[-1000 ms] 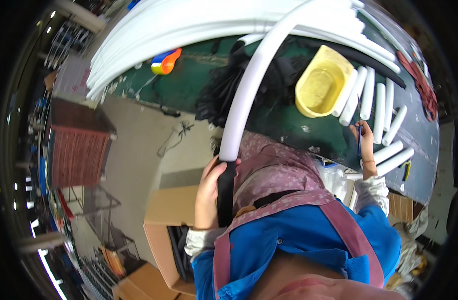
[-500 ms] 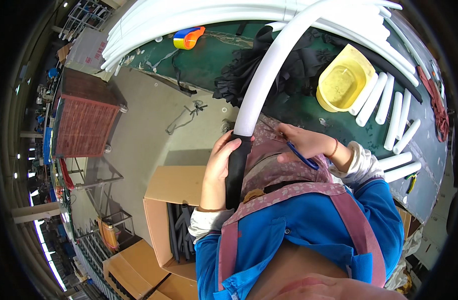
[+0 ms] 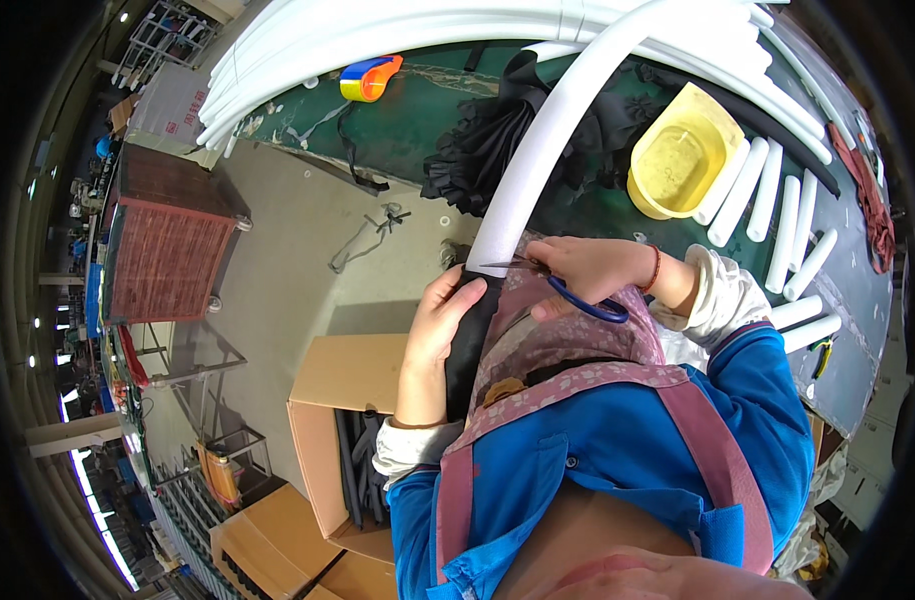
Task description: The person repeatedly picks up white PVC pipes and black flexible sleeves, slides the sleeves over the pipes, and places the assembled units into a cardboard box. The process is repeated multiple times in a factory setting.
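Note:
A long white foam tube (image 3: 555, 140) arcs down from the table toward my lap, its lower end covered by a black fabric sleeve (image 3: 472, 345). My left hand (image 3: 445, 325) is closed round that sleeve near its upper edge, thumb on top. In my right hand (image 3: 599, 272) is a pair of scissors (image 3: 585, 303) with dark blue handles. The blades point left and lie against the white tube just above the sleeve's edge. How far the blades are apart is hard to make out.
On the green table are black cloth pieces (image 3: 487, 155), a yellow plastic tub (image 3: 674, 160), short white tubes (image 3: 745, 192), and an orange-and-blue tape dispenser (image 3: 369, 80). More long white tubes (image 3: 397, 45) lie behind. A cardboard box (image 3: 347, 375) with black tubes stands at lower left; a reddish-brown cart (image 3: 172, 240) stands farther left.
My right hand has moved left, bringing the scissors from beside the tube up against it at the sleeve's edge. My left hand keeps its hold on the sleeve.

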`<act>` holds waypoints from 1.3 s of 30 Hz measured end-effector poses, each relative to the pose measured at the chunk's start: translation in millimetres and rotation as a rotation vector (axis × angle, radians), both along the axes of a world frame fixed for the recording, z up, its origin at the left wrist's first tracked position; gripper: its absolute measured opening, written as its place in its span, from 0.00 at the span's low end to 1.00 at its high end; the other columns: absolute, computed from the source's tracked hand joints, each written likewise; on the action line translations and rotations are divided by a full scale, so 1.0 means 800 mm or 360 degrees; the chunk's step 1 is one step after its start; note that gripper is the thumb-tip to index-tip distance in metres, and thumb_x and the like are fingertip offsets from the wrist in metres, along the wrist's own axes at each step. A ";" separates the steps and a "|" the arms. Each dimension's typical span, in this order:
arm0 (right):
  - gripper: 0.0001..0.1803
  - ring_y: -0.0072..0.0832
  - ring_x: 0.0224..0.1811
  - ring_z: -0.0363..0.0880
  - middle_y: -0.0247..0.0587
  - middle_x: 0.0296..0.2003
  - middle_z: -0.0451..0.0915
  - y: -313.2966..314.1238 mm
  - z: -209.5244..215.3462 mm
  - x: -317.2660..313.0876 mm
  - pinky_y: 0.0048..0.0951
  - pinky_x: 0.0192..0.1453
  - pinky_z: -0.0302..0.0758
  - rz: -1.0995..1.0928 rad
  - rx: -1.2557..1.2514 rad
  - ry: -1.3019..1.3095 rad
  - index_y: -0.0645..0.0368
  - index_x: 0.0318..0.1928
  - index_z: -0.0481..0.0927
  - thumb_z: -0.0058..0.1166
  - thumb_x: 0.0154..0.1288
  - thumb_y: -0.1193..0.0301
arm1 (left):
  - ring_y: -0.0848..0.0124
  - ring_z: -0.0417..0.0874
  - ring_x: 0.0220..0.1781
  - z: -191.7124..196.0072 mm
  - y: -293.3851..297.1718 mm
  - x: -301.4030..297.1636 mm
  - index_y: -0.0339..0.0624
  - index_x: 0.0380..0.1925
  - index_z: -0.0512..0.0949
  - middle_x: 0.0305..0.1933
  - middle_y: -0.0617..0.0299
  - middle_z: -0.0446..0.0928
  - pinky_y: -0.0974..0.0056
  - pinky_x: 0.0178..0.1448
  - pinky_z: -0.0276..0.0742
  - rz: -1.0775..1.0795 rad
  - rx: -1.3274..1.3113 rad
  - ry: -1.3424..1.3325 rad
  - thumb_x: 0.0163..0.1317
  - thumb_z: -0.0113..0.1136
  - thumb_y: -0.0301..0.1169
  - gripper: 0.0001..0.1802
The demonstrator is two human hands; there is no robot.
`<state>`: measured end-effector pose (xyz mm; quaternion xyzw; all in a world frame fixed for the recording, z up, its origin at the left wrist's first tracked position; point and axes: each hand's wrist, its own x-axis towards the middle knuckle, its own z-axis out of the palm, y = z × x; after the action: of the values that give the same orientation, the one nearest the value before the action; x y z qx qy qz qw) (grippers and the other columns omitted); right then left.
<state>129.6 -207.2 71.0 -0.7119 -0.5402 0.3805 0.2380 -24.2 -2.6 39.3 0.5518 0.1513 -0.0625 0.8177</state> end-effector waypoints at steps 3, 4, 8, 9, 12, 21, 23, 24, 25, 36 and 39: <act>0.48 0.50 0.54 0.70 0.61 0.50 0.71 -0.001 0.002 0.002 0.39 0.56 0.68 0.0028 -0.0038 0.0018 0.70 0.57 0.63 0.51 0.56 0.37 | 0.71 0.79 0.45 0.006 -0.007 0.001 0.31 0.51 0.73 0.46 0.57 0.79 0.69 0.51 0.74 0.0046 0.0083 -0.0053 0.63 0.52 0.24 0.16; 0.47 0.50 0.54 0.70 0.62 0.50 0.71 -0.002 0.002 0.003 0.38 0.56 0.68 0.0027 -0.0037 0.0033 0.70 0.57 0.63 0.51 0.56 0.37 | 0.72 0.79 0.46 0.008 -0.009 0.002 0.31 0.51 0.73 0.46 0.58 0.79 0.69 0.52 0.73 0.0041 0.0093 -0.0061 0.63 0.52 0.24 0.16; 0.43 0.48 0.48 0.73 0.57 0.45 0.74 -0.002 0.002 0.003 0.36 0.52 0.70 0.0017 0.0052 0.0037 0.70 0.53 0.67 0.54 0.57 0.40 | 0.77 0.77 0.41 0.014 -0.015 0.006 0.33 0.48 0.75 0.42 0.63 0.78 0.72 0.47 0.73 0.0058 0.0142 -0.0073 0.63 0.55 0.25 0.14; 0.41 0.48 0.45 0.74 0.56 0.42 0.75 -0.002 0.003 0.003 0.36 0.49 0.71 -0.0010 0.0078 0.0049 0.70 0.52 0.69 0.55 0.56 0.41 | 0.79 0.76 0.39 0.015 -0.016 0.007 0.34 0.46 0.76 0.40 0.66 0.79 0.74 0.44 0.73 0.0070 0.0160 -0.0073 0.63 0.56 0.26 0.12; 0.35 0.49 0.35 0.76 0.55 0.32 0.77 -0.005 0.008 0.000 0.37 0.39 0.73 -0.0092 0.0192 0.0073 0.68 0.47 0.73 0.58 0.55 0.45 | 0.79 0.76 0.39 0.012 -0.010 0.005 0.34 0.47 0.76 0.40 0.66 0.79 0.73 0.45 0.73 0.0012 0.0178 -0.0006 0.63 0.56 0.26 0.13; 0.19 0.43 0.24 0.76 0.53 0.25 0.78 -0.030 -0.008 -0.006 0.33 0.29 0.71 -0.0009 0.0627 0.0219 0.66 0.36 0.80 0.65 0.54 0.62 | 0.65 0.78 0.51 -0.018 0.031 0.008 0.30 0.58 0.67 0.51 0.54 0.77 0.61 0.58 0.71 -0.0463 -0.0563 -0.0095 0.69 0.43 0.50 0.32; 0.18 0.42 0.24 0.76 0.52 0.25 0.79 -0.033 -0.019 -0.016 0.33 0.28 0.71 -0.0002 0.0719 0.0357 0.67 0.36 0.80 0.65 0.55 0.63 | 0.49 0.78 0.54 -0.015 0.010 0.034 0.24 0.62 0.59 0.56 0.39 0.72 0.53 0.64 0.68 -0.0089 -0.0934 0.0122 0.70 0.32 0.53 0.39; 0.17 0.42 0.24 0.76 0.52 0.25 0.79 -0.035 -0.022 -0.022 0.32 0.28 0.71 0.0001 0.0767 0.0430 0.67 0.37 0.80 0.64 0.55 0.63 | 0.49 0.78 0.52 -0.003 -0.006 0.038 0.24 0.61 0.60 0.54 0.39 0.73 0.53 0.62 0.70 -0.0113 -0.0921 0.0083 0.70 0.33 0.53 0.38; 0.16 0.42 0.23 0.75 0.52 0.24 0.78 -0.037 -0.025 -0.027 0.33 0.27 0.70 -0.0018 0.0786 0.0480 0.66 0.35 0.80 0.65 0.56 0.64 | 0.49 0.79 0.51 0.013 -0.024 0.043 0.23 0.60 0.60 0.52 0.39 0.74 0.53 0.60 0.71 -0.0140 -0.0911 0.0042 0.70 0.34 0.52 0.37; 0.20 0.26 0.22 0.76 0.38 0.18 0.73 -0.219 -0.044 -0.033 0.27 0.25 0.68 -0.1253 0.0849 -0.0511 0.62 0.37 0.80 0.70 0.49 0.61 | 0.64 0.81 0.39 -0.020 -0.051 0.061 0.30 0.59 0.59 0.46 0.46 0.74 0.61 0.39 0.81 -0.0387 -0.0875 -0.0393 0.68 0.48 0.43 0.30; 0.22 0.27 0.21 0.74 0.45 0.24 0.79 -0.291 -0.067 0.003 0.26 0.26 0.69 -0.2284 0.0255 -0.0908 0.63 0.42 0.79 0.68 0.52 0.60 | 0.65 0.81 0.39 -0.015 -0.059 0.064 0.30 0.59 0.60 0.46 0.47 0.74 0.64 0.38 0.81 -0.0385 -0.0814 -0.0418 0.68 0.47 0.46 0.31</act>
<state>132.0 -439.7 17.2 -0.9385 -0.0131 -0.1049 0.3287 26.8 -50.2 27.2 0.3455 -0.0430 -0.1237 0.9292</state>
